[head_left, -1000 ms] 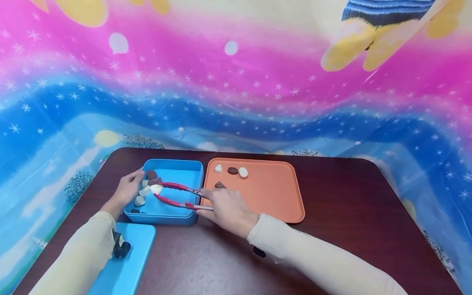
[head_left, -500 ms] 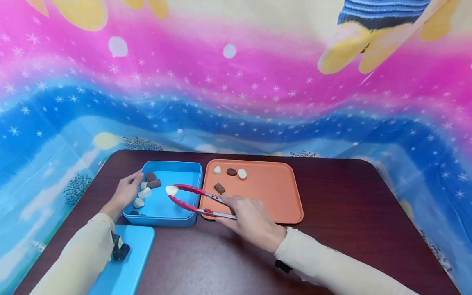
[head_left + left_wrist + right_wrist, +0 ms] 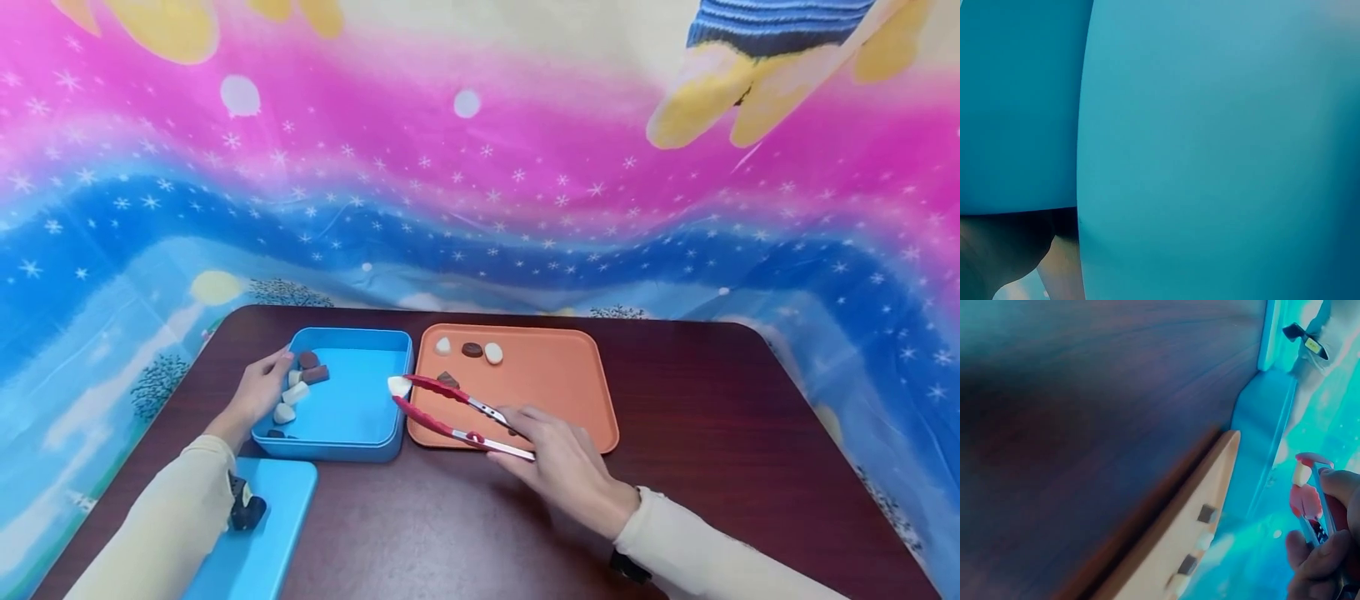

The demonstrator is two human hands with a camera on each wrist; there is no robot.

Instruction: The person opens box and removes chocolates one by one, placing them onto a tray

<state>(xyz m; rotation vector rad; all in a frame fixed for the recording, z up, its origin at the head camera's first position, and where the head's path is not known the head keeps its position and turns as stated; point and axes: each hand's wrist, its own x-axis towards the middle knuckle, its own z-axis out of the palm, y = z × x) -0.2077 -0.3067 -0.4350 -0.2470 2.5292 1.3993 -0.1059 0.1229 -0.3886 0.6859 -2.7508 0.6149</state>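
Note:
My right hand (image 3: 566,471) grips a pair of red-tipped metal tongs (image 3: 441,385). Between the tips sits a white chocolate-like piece (image 3: 398,386), held over the right rim of the blue box (image 3: 333,451), beside the orange tray (image 3: 555,375). In the right wrist view the red tips (image 3: 1305,501) flank the pale piece (image 3: 1300,475). At the box's left wall my left hand (image 3: 258,390) holds the rim, thumb on top. Inside, brown pieces (image 3: 316,374) and white pieces (image 3: 284,413) lie along the left side. Blue plastic fills most of the left wrist view.
The tray carries a white cone-shaped piece (image 3: 443,345), a dark oval piece (image 3: 472,350), a white oval piece (image 3: 493,353) and a brown block (image 3: 447,379). A blue lid (image 3: 277,500) lies in front of the box, under the left forearm. A patterned cloth (image 3: 480,192) hangs behind the dark table (image 3: 697,400).
The right hand has carried the tongs and white piece rightward, from the pieces at the box's left side to its right rim. The left hand has stayed at the box.

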